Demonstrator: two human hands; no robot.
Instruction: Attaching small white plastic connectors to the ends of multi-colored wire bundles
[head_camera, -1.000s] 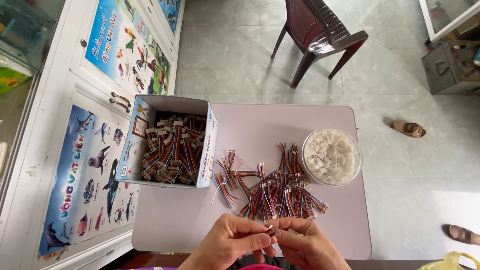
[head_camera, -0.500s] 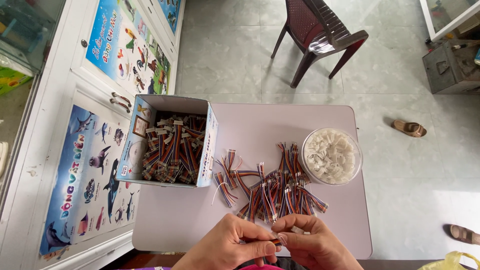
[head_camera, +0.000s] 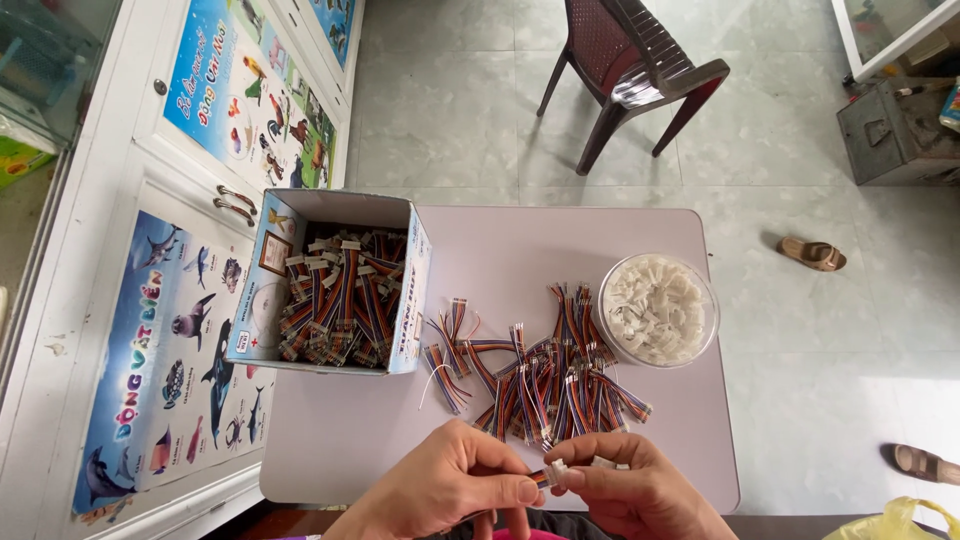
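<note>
Both hands meet at the near edge of the table (head_camera: 500, 240): the left hand (head_camera: 450, 490) pinches the end of a short striped ribbon wire (head_camera: 541, 477) between thumb and forefinger, and the right hand (head_camera: 630, 490) pinches a small white plug (head_camera: 558, 471) against that end; the step in hand looks like seating the wire in the plug, and the next move would call for a straight, squared push. Loose wires (head_camera: 540, 375) lie just beyond the fingers; a round clear tub of white plugs (head_camera: 655, 310) stands to the right; an open blue-and-white cardboard box (head_camera: 335, 285) packed with wires stands to the left; colourful animal posters (head_camera: 175, 350) cover the white cabinet doors beside the table.
</note>
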